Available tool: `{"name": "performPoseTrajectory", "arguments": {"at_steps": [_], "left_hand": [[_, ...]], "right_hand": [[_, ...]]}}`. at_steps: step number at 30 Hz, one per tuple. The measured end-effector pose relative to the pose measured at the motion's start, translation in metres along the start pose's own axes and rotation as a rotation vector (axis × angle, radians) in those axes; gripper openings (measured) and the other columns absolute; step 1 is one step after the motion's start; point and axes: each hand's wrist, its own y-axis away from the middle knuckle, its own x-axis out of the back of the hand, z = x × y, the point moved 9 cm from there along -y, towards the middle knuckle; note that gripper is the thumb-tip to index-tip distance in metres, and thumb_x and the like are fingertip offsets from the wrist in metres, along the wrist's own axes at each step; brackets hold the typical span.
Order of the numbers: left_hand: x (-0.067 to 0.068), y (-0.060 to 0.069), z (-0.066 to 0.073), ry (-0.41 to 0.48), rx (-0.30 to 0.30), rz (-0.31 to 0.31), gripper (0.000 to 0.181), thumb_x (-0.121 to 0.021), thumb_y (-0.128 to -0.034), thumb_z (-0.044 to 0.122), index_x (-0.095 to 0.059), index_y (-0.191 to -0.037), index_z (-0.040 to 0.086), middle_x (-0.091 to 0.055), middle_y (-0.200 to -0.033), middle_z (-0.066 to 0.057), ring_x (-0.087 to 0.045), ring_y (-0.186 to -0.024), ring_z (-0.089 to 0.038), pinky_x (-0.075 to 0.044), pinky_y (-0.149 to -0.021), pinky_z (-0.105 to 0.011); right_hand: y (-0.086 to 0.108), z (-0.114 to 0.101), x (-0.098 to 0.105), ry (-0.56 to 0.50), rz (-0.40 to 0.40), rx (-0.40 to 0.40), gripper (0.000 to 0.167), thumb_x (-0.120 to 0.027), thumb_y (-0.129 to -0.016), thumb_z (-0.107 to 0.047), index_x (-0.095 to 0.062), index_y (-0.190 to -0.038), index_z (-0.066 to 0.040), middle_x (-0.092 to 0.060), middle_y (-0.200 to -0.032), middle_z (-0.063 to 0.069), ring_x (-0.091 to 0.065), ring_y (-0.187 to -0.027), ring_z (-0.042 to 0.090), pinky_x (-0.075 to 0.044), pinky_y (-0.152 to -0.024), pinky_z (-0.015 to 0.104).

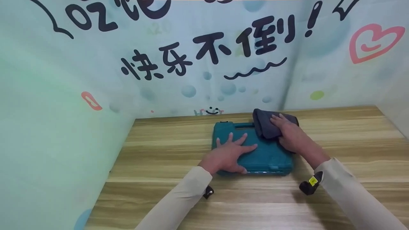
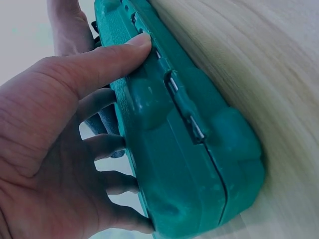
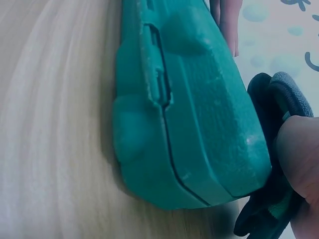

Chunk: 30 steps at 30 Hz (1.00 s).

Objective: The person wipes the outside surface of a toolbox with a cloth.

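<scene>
Nearest are the pale sleeves (image 1: 177, 199) of a person's two arms, with a black device (image 1: 309, 185) at the right wrist and another (image 1: 208, 192) at the left, above a wood-grained surface (image 1: 153, 159). A teal hard plastic carrying case (image 1: 265, 156) lies flat on that surface, beneath both hands. Its near edge carries metal hinge pins (image 2: 198, 129), and the thumb (image 2: 112, 62) of the left hand (image 1: 225, 155) rests along this edge. That hand's fingers (image 1: 242, 139) are straight and spread wide, their tips touching the left and middle parts of the lid; they have hold of nothing and press from above. The case is closed, with only a thin seam between lid and base, so its contents are hidden. Farther back, at the far right corner of the lid, the right hand (image 1: 291, 135) holds a folded dark grey cloth (image 1: 268, 126), its fingers close together over the top of the folds; the cloth lies against the case and reaches over its right side. Beside the cloth, at the back of the case, is the moulded carrying handle (image 1: 243, 124). Behind the surface stands a pale printed backdrop (image 1: 169, 95) with large black Chinese characters (image 1: 209, 48), bluish dots and, at upper right, a pink heart outline (image 1: 352, 46).
</scene>
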Motion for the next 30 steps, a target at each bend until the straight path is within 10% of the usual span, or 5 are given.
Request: {"name": "performPoseTrajectory", "arguments": {"at_steps": [30], "left_hand": [[0.0, 0.003, 0.004, -0.033, -0.06, 0.025, 0.078, -0.073, -0.0924, 0.048, -0.035, -0.16, 0.035, -0.008, -0.169, 0.002, -0.001, -0.15, -0.043, -0.011, -0.109, -0.073]], "right_hand": [[0.025, -0.038, -0.006, 0.009, -0.082, 0.103, 0.062, -0.052, -0.082, 0.02, -0.05, -0.143, 0.012, -0.046, -0.148, 0.029, -0.036, -0.139, 0.049, -0.028, -0.109, 0.064]]}}
